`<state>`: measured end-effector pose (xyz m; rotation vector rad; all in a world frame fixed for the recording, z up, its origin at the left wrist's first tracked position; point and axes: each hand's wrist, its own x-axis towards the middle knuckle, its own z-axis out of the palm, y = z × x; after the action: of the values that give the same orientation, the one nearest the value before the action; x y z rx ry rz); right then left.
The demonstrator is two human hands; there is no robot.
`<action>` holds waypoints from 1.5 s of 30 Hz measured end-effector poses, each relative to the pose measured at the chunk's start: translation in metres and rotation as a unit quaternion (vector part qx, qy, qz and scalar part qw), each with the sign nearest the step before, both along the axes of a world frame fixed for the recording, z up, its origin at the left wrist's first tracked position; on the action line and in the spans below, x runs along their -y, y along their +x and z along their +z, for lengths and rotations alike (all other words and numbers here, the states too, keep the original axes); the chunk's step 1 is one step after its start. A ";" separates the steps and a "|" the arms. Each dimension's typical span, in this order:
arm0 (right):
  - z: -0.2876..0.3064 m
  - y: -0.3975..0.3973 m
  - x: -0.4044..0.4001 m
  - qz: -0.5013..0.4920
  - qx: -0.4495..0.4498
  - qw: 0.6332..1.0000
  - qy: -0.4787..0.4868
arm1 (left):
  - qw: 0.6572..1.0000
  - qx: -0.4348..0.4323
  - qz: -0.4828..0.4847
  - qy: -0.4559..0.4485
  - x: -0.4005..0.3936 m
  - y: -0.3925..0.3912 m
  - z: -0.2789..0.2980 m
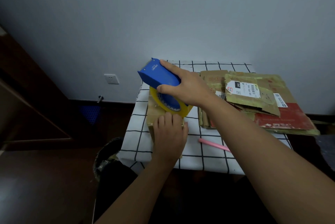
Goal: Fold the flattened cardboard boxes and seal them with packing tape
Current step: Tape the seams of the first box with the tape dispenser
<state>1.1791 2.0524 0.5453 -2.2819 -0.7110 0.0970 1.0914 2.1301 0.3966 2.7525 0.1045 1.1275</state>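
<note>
A small folded cardboard box point(154, 113) stands on the left part of the checked tablecloth point(208, 144). My right hand point(184, 87) grips a blue tape dispenser point(159, 75) with a yellowish tape roll point(168, 105), tilted over the box top. My left hand point(170, 133) lies flat on the near edge of the box, fingers pressing on the top where the tape comes down. Much of the box is hidden under both hands.
A pile of flattened cardboard boxes point(259, 100) with shipping labels lies at the table's right. A pink stick-like object point(213, 145) lies near the front. A bin with a dark bag point(107, 155) stands left of the table; a wall socket point(111, 78) sits behind.
</note>
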 end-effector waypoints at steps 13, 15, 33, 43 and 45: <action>-0.004 0.003 0.002 -0.011 -0.032 0.999 0.024 | 0.998 -0.030 -0.053 -0.024 -0.032 -0.022 0.000; -0.004 0.002 0.003 -0.014 -0.032 0.999 0.030 | 0.997 0.000 -0.068 -0.032 -0.043 -0.026 -0.005; -0.002 0.000 0.000 -0.029 -0.027 0.999 0.022 | 0.973 -0.057 -0.168 -0.146 -0.094 -0.032 0.000; 0.002 -0.002 -0.003 -0.031 -0.028 0.999 0.019 | 0.968 -0.049 -0.139 -0.202 -0.092 -0.039 0.003; 0.002 -0.002 -0.003 -0.036 -0.023 0.999 0.013 | 0.967 -0.045 -0.135 -0.213 -0.089 -0.040 0.001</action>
<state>1.1770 2.0552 0.5474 -2.2716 -0.6016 0.1046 1.0510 2.2192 0.3978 2.3457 -0.0171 0.7999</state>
